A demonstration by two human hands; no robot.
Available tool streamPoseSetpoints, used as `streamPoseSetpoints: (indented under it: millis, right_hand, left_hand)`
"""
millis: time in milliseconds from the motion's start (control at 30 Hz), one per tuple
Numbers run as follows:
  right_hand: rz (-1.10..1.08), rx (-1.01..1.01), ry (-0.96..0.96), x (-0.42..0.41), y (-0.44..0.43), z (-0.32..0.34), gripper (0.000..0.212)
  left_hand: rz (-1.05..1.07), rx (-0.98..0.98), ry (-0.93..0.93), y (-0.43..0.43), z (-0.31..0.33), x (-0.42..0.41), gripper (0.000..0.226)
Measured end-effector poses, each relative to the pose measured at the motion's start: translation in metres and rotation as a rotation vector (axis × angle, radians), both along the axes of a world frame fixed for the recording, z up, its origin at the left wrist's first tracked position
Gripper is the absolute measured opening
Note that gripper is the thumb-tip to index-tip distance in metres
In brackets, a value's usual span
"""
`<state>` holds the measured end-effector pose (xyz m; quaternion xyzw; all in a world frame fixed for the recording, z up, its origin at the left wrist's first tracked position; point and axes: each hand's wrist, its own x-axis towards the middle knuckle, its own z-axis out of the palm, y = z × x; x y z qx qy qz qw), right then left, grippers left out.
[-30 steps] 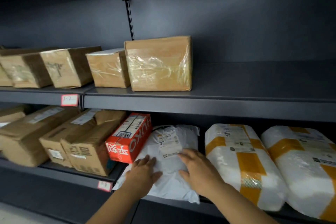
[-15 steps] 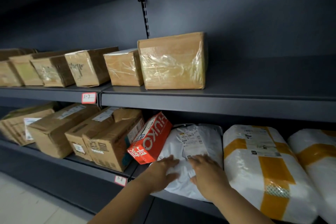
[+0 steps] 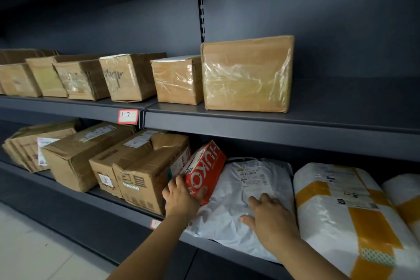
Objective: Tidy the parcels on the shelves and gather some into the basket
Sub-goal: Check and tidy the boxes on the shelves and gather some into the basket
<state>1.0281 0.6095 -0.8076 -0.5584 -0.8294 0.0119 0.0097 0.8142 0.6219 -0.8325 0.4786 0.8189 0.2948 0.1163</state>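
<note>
Parcels want squaring: left hand (image 3: 181, 198) fingers clamp the red box (image 3: 202, 173); right hand (image 3: 268, 213), fingers apart, should pin the white mailer (image 3: 229, 202) at the shelf's front edge.

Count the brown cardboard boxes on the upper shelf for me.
6 brown cardboard boxes: the largest far right, then leftward and at the frame's left edge. More may sit hidden behind them or beyond that edge.
</note>
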Motion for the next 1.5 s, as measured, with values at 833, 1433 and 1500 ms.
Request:
streamPoseSetpoints:
  millis: [833,1433,1500]
  right_hand:
    - [-0.353,-0.006,1.222,0.013,0.023,0.008,0.09]
    - [-0.406,-0.191,1.083,-0.025,0.005,0.019,0.045]
    - [-0.449,-0.264,1.036,-0.026,-0.008,0.033,0.044]
  left_hand:
    - [-0.513,0.362,0.153,-0.049,0.026,-0.004,0.111]
    - [-0.501,-0.054,-0.034,-0.068,0.068,-0.038,0.116]
    - [-0.49,-0.139,-0.076,-0.078,0.087,-0.043,0.116]
